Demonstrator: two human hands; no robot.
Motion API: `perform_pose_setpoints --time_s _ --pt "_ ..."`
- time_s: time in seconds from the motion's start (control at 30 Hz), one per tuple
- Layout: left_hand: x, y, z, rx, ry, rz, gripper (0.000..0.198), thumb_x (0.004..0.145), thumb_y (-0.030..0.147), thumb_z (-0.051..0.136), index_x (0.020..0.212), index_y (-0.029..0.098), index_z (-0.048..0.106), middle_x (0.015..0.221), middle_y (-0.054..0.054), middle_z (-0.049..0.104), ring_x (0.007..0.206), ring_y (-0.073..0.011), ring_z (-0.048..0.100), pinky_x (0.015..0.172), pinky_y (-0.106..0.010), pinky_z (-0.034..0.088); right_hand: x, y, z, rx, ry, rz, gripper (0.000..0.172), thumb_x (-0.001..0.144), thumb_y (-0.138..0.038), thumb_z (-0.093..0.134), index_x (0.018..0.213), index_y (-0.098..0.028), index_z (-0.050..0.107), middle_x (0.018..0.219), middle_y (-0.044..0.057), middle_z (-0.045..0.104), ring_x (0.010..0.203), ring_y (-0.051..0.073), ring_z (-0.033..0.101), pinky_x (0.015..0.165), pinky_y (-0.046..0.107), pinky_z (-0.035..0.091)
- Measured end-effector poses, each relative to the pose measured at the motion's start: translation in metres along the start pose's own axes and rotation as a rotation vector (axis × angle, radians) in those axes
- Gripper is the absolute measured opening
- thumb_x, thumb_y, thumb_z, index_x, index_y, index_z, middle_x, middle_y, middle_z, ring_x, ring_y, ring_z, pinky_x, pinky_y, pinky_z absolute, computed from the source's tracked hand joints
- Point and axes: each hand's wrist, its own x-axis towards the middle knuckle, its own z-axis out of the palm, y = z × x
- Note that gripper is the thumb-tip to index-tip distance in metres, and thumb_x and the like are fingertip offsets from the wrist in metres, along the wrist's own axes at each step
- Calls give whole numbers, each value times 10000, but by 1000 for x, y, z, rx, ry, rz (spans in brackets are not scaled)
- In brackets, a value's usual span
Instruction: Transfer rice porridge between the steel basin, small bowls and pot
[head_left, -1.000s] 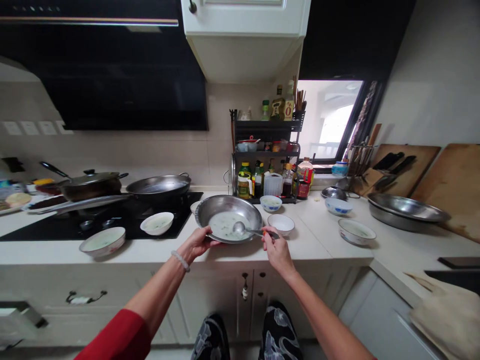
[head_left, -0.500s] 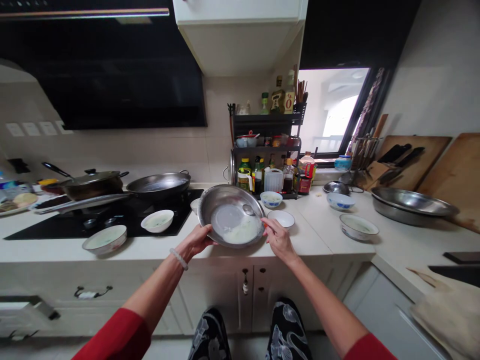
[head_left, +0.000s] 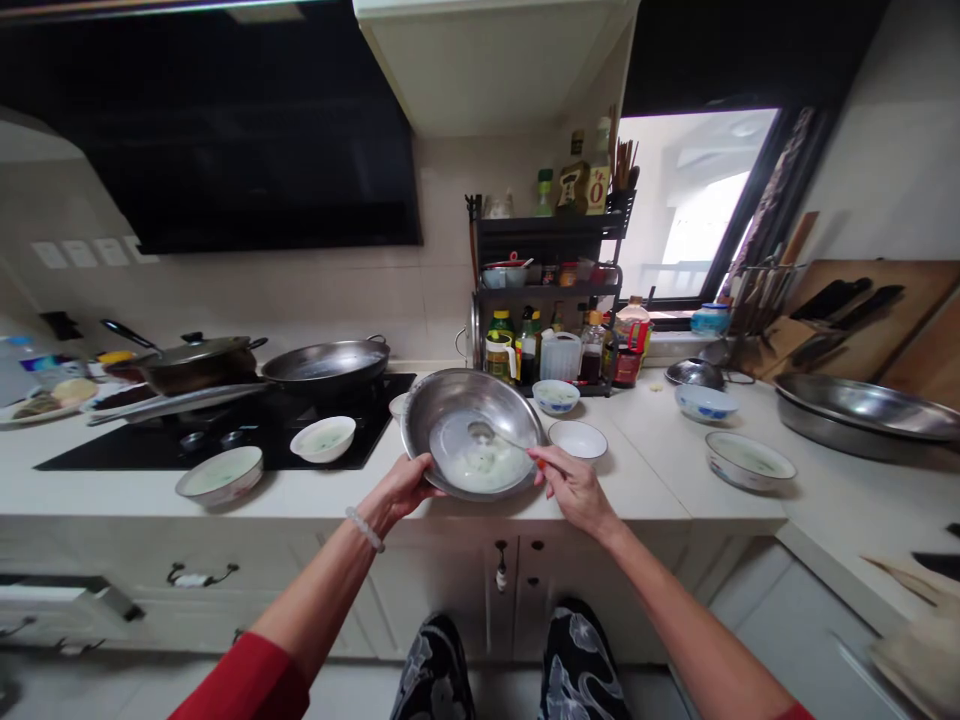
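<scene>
A steel basin is tilted toward me on the counter's front edge, with pale batter pooled at its low side. My left hand grips its near-left rim. My right hand is closed on the handle of a metal ladle whose bowl rests in the batter. An empty white bowl stands just right of the basin.
Two bowls of batter sit by the black hob, which carries a wok and a lidded pan. Behind stand a condiment rack and a small bowl. More bowls and a large steel pan lie at right.
My left hand tipped the basin up toward me, so the batter ran to its near side. The ladle lifted to the far rim, then came back down into the batter.
</scene>
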Motion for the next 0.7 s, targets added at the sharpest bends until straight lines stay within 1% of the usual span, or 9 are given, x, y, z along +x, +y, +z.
perform_pose_setpoints --time_s 0.13,0.23,0.33,0.43,0.5,0.6,0.63,0.7 --pt "-5 0 4 -4 14 16 159 630 16 512 710 149 477 480 27 507 409 -115 518 397 -264 537 20 18 6 -110 116 24 311 895 -223 431 1075 -198 684 774 46 626 555 123 577 469 237 481" --pt "-6 0 6 -10 27 15 166 628 6 488 704 152 468 473 36 491 403 -111 509 393 -264 535 26 19 20 -132 140 39 309 891 -224 433 1069 -191 683 768 45 633 509 114 560 485 247 491" --pt "-7 1 6 -1 22 13 164 631 0 470 703 147 473 477 30 496 410 -116 520 389 -263 532 21 5 37 -61 83 28 317 911 -241 417 1093 -186 671 755 36 631 455 93 526 471 240 492" --pt "-6 2 5 -1 14 3 157 640 -1 472 708 141 483 493 16 515 424 -125 540 400 -268 537 16 -5 43 47 3 20 317 923 -269 419 1100 -186 669 760 32 634 460 82 531 439 218 487" --pt "-6 2 5 1 11 4 153 642 0 474 705 140 483 493 17 512 421 -122 535 402 -270 536 20 -1 42 66 6 17 313 917 -273 431 1101 -190 670 792 38 642 492 83 550 433 208 489" --pt "-6 1 6 13 -2 24 156 637 1 476 703 142 480 488 29 499 412 -110 516 401 -273 535 35 14 42 34 50 1 314 898 -254 439 1097 -203 676 899 58 648 548 88 570 426 203 491" --pt "-5 1 6 17 -6 31 158 635 3 477 707 143 481 488 30 500 413 -110 515 401 -274 536 41 18 44 27 45 -8 316 891 -244 439 1093 -209 680 940 65 648 561 88 574 423 202 489" --pt "-4 0 6 26 -13 33 160 631 12 487 722 144 488 498 25 514 420 -115 526 402 -271 537 47 19 47 37 -10 -34 324 886 -221 435 1090 -219 686 982 71 647 570 84 574 423 195 480"
